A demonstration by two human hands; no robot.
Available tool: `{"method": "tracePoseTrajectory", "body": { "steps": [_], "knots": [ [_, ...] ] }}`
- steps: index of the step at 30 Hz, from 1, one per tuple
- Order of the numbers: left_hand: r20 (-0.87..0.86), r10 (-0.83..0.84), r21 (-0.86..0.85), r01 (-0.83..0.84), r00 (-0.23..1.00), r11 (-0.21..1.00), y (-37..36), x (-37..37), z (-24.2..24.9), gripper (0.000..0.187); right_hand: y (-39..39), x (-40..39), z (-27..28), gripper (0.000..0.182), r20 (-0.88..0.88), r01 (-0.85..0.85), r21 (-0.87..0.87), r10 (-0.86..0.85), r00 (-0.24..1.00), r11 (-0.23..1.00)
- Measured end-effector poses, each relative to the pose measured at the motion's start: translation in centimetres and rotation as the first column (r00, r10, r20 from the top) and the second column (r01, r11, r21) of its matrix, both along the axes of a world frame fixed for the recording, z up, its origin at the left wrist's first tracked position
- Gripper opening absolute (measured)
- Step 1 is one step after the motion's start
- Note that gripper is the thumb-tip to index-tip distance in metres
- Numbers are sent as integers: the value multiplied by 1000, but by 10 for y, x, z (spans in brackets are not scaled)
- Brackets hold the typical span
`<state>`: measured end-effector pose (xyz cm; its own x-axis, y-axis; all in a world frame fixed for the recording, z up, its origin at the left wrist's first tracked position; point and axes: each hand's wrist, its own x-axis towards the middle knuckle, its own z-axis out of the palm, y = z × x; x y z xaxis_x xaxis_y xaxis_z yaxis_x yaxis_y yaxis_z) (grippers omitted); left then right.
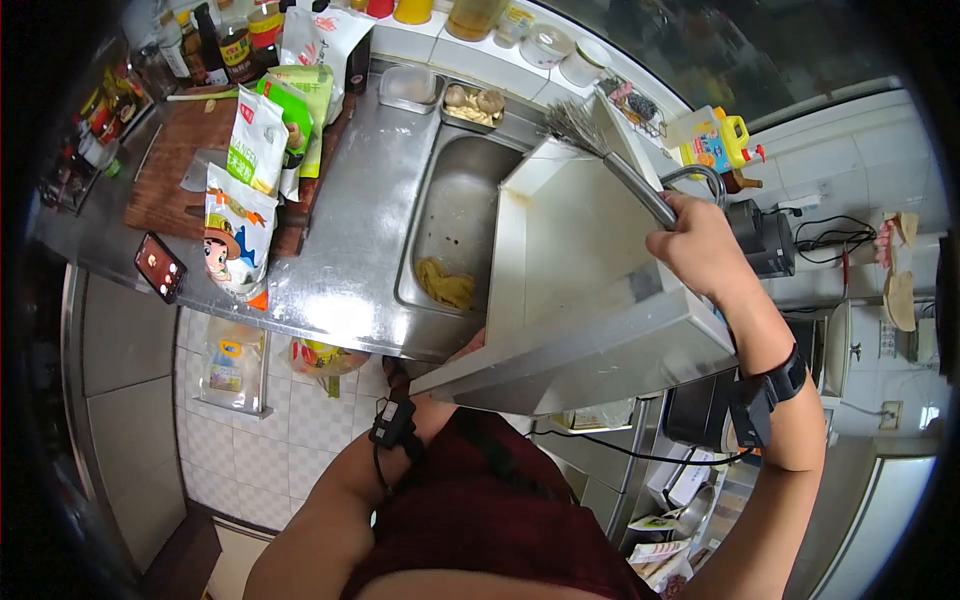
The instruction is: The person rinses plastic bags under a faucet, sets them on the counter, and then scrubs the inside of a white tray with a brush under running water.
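Note:
A white drawer [580, 230] with a metal front is tilted over the right side of the sink [450, 190]. My left hand [470, 345] grips its lower left edge; most of the fingers are hidden behind the drawer. In my right hand [700, 245] is the grey handle of a scrubbing brush [637, 188], fingers wrapped around it. The brush's wiry bristles point up and left, at the drawer's far corner. A yellow cloth [443, 284] lies crumpled in the sink, with small dark bits near it.
Food bags [240, 235] cover part of a wooden cutting board [170, 160] at left, near a phone [160, 268]. Two small containers stand behind the sink, one clear [408, 88], one holding mushrooms [475, 105]. A yellow-handled detergent bottle [712, 140] and the faucet [700, 175] are at right.

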<state>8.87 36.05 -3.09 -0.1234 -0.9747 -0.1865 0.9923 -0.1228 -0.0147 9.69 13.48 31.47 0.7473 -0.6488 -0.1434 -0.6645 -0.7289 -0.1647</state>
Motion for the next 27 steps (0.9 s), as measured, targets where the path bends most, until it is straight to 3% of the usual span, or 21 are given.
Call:
{"method": "tracePoseTrajectory", "body": {
  "steps": [4, 10, 13, 16, 18, 21, 24, 27],
  "knots": [
    [10, -6, -39, 7, 1000, 999, -14, -11, 1, 70, -3, -12, 7, 36, 29, -35, -1, 35, 999, 999],
    [50, 22, -121, -16, 999, 993, -32, -17, 3, 70, -9, -29, 2, 33, -53, 97, 38, -95, 994, 995],
    [109, 45, -146, -29, 993, 989, -33, -11, 5, 71, -25, -53, -17, 32, 37, 160, 148, -167, 985, 976],
    [226, 87, -149, -54, 970, 987, -37, 6, 7, 71, -23, -71, -23, 34, 82, 209, 151, -223, 971, 966],
    [328, 111, -142, -67, 938, 988, -35, 20, 14, 71, -43, -98, -49, 44, 173, 210, 220, -250, 953, 953],
    [592, 21, 55, -66, 805, 996, -27, 45, 41, 77, -72, -148, -102, 49, 306, 173, 305, -269, 914, 936],
    [672, 1, 67, -62, 741, 996, -28, 56, 42, 78, -66, -176, -130, 48, 439, 93, 380, -268, 858, 920],
    [665, 19, 59, -78, 746, 995, -37, 60, 39, 81, -68, -204, -165, 45, 418, 132, 536, -398, 816, 834]
  ]
}}
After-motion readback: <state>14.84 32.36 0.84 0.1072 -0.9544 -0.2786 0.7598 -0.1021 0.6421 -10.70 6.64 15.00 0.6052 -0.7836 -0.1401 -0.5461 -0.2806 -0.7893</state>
